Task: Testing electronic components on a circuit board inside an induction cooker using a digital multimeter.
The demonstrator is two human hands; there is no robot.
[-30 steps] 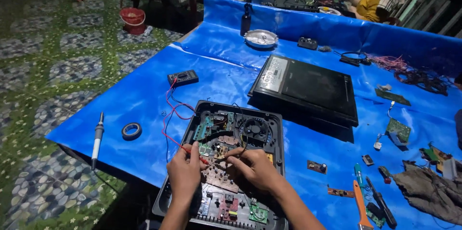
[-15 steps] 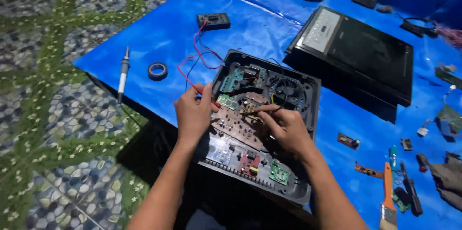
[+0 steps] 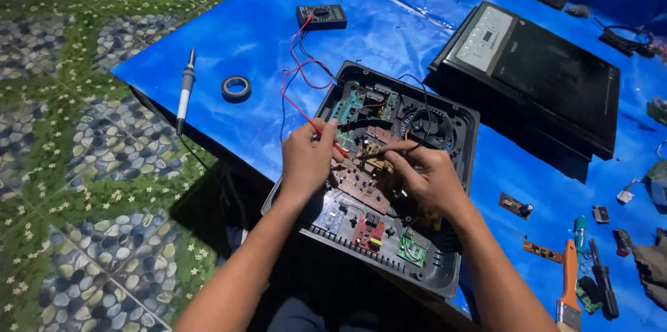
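Circuit boards (image 3: 361, 189) lie exposed in the opened cooker base (image 3: 451, 262) on the blue worktop (image 3: 264, 19), its glass top (image 3: 549, 75) already set aside. Left hand (image 3: 306, 158) pinches the red probe (image 3: 321, 130), right hand (image 3: 427, 175) the black probe (image 3: 389, 152), both touching the board; reassembly looks undone.

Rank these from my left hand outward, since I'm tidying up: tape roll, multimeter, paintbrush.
From the left hand:
1. Tape roll, up and left on the blue sheet.
2. Multimeter, farther up.
3. Paintbrush, far right, near the bottom edge.
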